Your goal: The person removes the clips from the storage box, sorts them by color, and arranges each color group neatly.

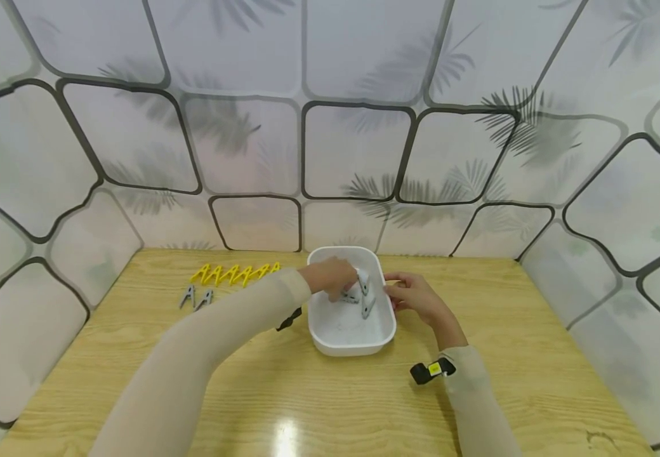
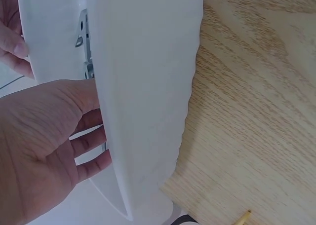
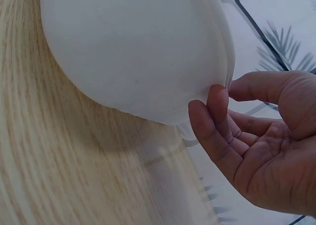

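Note:
A white plastic tub (image 1: pixel 347 336) stands on the table with grey clothespins (image 1: pixel 367 306) inside. Over its left rim reaches my left hand (image 1: pixel 334 277), fingers bent down among the clothespins. In the left wrist view the tub wall hides part of the left hand's (image 2: pixel 44 141) fingers, so whether they pinch a clothespin is unclear. At the right side, my right hand (image 1: pixel 418 297) holds the tub. The right wrist view shows the right hand's (image 3: pixel 266 136) thumb at the rim and fingertips against the outer wall of the tub (image 3: pixel 133 47).
A row of several yellow clothespins (image 1: pixel 231 273) lies at the back left of the wooden table (image 1: pixel 330 406). Two grey clothespins (image 1: pixel 204 299) lie in front of that row. Patterned wall covering (image 1: pixel 358 152) rises behind the table and along both sides.

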Demonstrator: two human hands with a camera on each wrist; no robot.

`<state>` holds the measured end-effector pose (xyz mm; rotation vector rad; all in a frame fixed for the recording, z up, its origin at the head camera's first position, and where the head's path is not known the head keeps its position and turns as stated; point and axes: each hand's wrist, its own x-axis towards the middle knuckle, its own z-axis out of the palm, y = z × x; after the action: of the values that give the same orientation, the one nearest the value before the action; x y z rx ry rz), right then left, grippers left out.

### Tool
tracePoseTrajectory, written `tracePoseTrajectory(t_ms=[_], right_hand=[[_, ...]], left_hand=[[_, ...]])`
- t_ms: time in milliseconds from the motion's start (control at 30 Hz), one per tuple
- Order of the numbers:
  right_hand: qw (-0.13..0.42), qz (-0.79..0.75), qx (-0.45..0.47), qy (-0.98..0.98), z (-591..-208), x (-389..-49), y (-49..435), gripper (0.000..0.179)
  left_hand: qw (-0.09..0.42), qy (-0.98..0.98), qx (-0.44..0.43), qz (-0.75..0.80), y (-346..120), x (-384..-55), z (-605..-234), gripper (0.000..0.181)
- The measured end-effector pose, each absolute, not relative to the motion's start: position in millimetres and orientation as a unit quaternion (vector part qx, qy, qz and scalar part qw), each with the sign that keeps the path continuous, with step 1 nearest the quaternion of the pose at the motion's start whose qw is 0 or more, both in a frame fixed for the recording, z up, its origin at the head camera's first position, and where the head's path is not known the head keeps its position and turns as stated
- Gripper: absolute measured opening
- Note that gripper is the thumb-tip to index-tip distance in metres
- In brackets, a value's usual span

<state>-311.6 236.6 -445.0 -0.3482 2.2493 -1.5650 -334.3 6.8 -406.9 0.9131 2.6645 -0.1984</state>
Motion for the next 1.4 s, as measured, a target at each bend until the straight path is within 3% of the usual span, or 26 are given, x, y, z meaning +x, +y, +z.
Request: tracePoseTrajectory(t_ms=[433,867,1400], right_hand=[[0.187,-0.552,-0.118,0.804,-445.4,-311.3,235.6,0.048],[0.187,-0.550,-0.120,0.805,-444.7,-311.9,235.7,0.049],[0.179,-0.557,-0.139,0.799,-447.1,-310.1,237.2,0.049]], left_hand=[[0.176,0.928,0.322,-0.068,-2.6,-335.3,-400.3,0.029],[0.204,0.925,0.322,-0.002,-16.0,-342.2,-377.0,0.020],[0.115,0.919,0.331,0.178,-68.3,-299.6,-350.9,0.018]])
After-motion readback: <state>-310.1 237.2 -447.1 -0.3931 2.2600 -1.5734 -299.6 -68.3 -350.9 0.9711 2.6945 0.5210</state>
